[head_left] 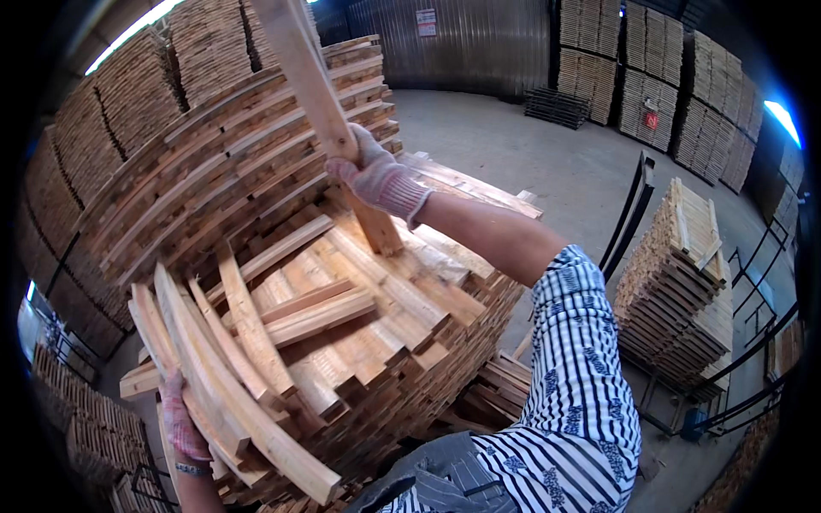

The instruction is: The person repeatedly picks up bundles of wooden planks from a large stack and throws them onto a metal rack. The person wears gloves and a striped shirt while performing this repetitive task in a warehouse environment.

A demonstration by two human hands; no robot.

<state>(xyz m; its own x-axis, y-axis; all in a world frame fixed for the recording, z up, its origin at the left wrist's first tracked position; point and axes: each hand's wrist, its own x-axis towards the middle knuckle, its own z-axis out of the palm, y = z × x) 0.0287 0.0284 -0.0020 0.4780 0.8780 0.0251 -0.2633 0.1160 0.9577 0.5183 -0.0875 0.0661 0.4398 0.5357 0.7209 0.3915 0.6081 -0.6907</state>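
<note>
A long wooden board (pixel 310 77) stands tilted over the lumber pile, its lower end against the boards there. My right hand (pixel 376 171), in a pale knitted work glove, is closed around its lower half. At the pile's left side, my left hand (pixel 183 419), also gloved, grips the edge of a wooden board (pixel 147 329), with its fingertips partly hidden. Several long boards (pixel 231 389) lie slanted beside that hand, their near ends jutting toward me. Two short pieces (pixel 321 316) rest across the flat top layer of the pile (pixel 376 316).
Behind the pile rises a higher stack of boards (pixel 231 162), with tall stacks (pixel 137 77) further back. To the right are a smaller stack (pixel 671 282) and a black metal post (pixel 631 205). More stacks (pixel 658 94) line the far side near a corrugated wall (pixel 487 43).
</note>
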